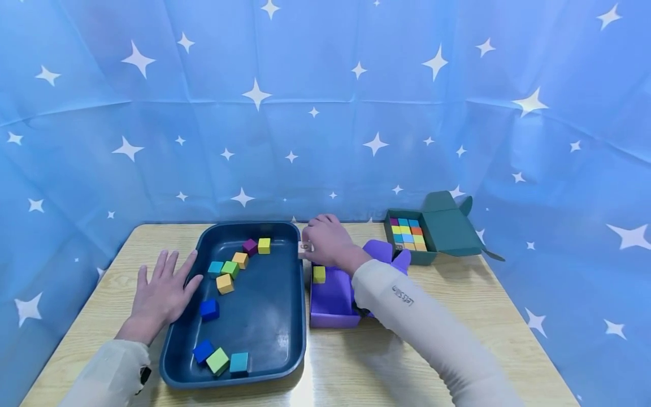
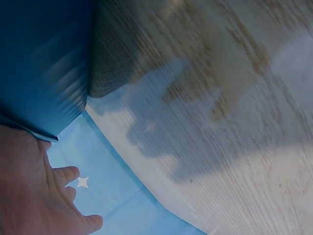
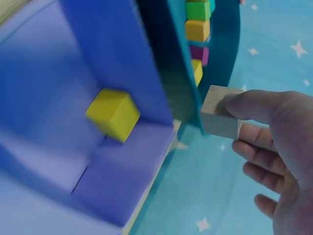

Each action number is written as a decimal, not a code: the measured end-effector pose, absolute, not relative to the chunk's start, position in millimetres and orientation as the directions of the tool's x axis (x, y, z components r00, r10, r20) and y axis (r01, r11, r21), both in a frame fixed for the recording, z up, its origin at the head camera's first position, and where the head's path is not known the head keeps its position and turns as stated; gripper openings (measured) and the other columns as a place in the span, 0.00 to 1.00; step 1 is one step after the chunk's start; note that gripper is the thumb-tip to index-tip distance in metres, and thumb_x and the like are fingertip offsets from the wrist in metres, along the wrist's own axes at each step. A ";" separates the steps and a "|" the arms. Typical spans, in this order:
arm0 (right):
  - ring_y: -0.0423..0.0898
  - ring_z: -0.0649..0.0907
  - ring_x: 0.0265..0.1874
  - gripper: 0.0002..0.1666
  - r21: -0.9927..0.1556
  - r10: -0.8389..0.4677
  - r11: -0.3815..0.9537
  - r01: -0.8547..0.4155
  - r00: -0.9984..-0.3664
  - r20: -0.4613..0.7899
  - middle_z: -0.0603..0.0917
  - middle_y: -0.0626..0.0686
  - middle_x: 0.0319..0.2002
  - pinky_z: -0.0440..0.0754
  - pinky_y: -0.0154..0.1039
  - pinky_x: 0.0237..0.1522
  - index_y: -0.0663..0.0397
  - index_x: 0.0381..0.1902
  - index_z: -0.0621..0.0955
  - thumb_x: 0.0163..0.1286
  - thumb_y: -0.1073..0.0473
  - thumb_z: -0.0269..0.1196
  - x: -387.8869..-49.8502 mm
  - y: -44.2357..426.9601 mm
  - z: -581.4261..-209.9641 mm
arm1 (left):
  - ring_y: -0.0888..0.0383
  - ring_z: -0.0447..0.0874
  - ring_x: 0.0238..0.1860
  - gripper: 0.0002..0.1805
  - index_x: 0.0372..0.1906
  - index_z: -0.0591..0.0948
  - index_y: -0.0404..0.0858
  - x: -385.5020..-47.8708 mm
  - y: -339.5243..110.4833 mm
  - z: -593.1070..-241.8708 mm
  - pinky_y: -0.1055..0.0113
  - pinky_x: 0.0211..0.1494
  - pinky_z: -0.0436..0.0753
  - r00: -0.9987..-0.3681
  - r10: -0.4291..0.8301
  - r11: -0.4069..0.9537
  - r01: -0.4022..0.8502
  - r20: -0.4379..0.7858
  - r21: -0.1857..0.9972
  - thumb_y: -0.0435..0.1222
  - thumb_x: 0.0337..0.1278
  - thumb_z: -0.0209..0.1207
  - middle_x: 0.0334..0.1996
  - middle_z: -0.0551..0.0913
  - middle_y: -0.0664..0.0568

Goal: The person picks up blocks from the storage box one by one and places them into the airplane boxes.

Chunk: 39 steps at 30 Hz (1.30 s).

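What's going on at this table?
A person's right hand pinches a bare wooden cube near the right rim of a dark blue rectangular tray. Their left hand is spread at the tray's left rim. Loose coloured cubes lie in the tray. The open purple box beside it shows one yellow cube; the open dark green box at back right holds rows of cubes.

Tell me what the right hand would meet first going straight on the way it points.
The right hand, wooden block leading, would probably meet the tray rim first; height is unclear, so it might pass over.
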State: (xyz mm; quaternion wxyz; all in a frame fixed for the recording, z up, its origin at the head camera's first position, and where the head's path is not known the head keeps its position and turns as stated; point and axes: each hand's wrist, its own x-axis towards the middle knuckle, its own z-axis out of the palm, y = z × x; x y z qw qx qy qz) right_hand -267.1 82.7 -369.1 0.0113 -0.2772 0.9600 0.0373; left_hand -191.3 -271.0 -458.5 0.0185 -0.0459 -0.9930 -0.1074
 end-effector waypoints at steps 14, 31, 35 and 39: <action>0.49 0.77 0.55 0.17 0.060 -0.511 0.857 -0.512 -0.859 -0.033 0.84 0.46 0.44 0.65 0.52 0.70 0.43 0.41 0.85 0.62 0.41 0.67 -250.4 127.0 -380.0 | 0.31 0.35 0.76 0.38 0.78 0.48 0.47 -190.8 -270.7 -457.9 0.26 0.70 0.34 -0.995 0.091 0.971 0.099 0.046 0.216 0.61 0.72 0.35 0.74 0.49 0.28; 0.49 0.75 0.50 0.15 0.167 -0.532 0.828 -0.535 -0.844 -0.066 0.81 0.47 0.42 0.67 0.50 0.67 0.45 0.38 0.85 0.59 0.44 0.69 -243.2 134.3 -405.1 | 0.31 0.35 0.76 0.38 0.79 0.47 0.48 -191.0 -271.6 -460.4 0.25 0.70 0.34 -0.994 0.091 0.965 0.105 0.066 0.240 0.58 0.72 0.38 0.74 0.48 0.28; 0.49 0.75 0.49 0.16 0.222 -0.528 0.819 -0.529 -0.846 -0.069 0.80 0.48 0.41 0.67 0.49 0.66 0.45 0.38 0.85 0.60 0.42 0.68 -243.2 132.2 -409.6 | 0.31 0.34 0.76 0.38 0.79 0.47 0.48 -191.0 -271.7 -460.4 0.25 0.69 0.33 -0.994 0.090 0.965 0.102 0.061 0.241 0.58 0.72 0.38 0.74 0.48 0.28; 0.49 0.75 0.49 0.16 0.255 -0.525 0.811 -0.526 -0.848 -0.077 0.81 0.48 0.40 0.68 0.49 0.66 0.45 0.36 0.85 0.61 0.41 0.67 -243.7 131.4 -415.2 | 0.31 0.35 0.76 0.38 0.79 0.47 0.48 -191.0 -271.4 -460.0 0.26 0.70 0.34 -0.994 0.091 0.966 0.102 0.059 0.237 0.59 0.72 0.37 0.74 0.48 0.28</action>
